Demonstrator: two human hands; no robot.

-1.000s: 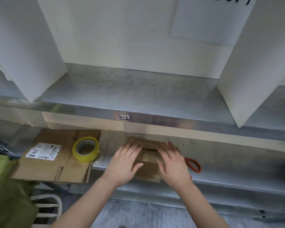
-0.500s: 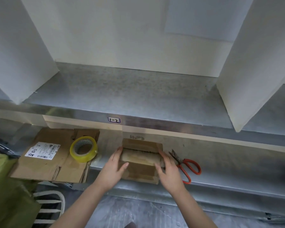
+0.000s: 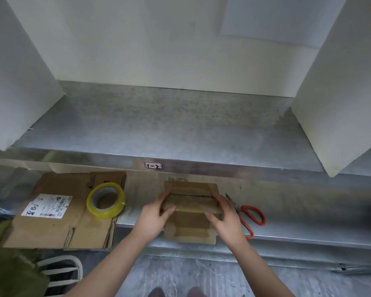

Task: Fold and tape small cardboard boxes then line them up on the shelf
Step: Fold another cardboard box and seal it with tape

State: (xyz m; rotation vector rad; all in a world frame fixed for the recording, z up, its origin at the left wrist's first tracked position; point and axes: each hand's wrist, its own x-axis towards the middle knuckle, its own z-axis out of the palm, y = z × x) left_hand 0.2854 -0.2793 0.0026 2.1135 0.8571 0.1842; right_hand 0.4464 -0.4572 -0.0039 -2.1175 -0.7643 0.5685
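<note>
While your left hand [image 3: 151, 220] and right hand [image 3: 226, 221] gripped box [image 3: 191, 203] sides, fingers [image 3: 170, 209] curled, tape roll [image 3: 107, 212] lay at 9 o'clock.

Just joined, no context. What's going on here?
A person is folding a small cardboard box on the lower metal shelf. The left hand grips its left side and the right hand its right, with both thumbs on the top flap. A yellow tape roll sits on flattened cardboard to the left, and red-handled scissors lie untouched just right of the box.
</note>
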